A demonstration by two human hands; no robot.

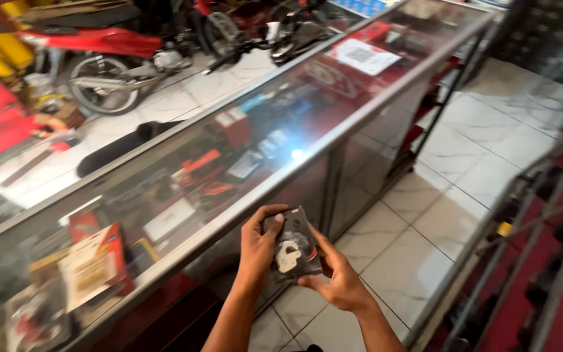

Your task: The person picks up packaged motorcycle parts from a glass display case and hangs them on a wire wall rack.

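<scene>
Two hands hold one packet, seemingly sealed.

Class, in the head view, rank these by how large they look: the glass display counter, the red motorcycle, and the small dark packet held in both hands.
1. Glass display counter
2. Red motorcycle, partly cut off and farther away, so its rank is unsure
3. Dark packet

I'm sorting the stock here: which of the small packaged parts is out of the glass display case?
The dark packet with a white part showing, held by both the left hand and right hand; the other packets lie inside the counter.
</scene>
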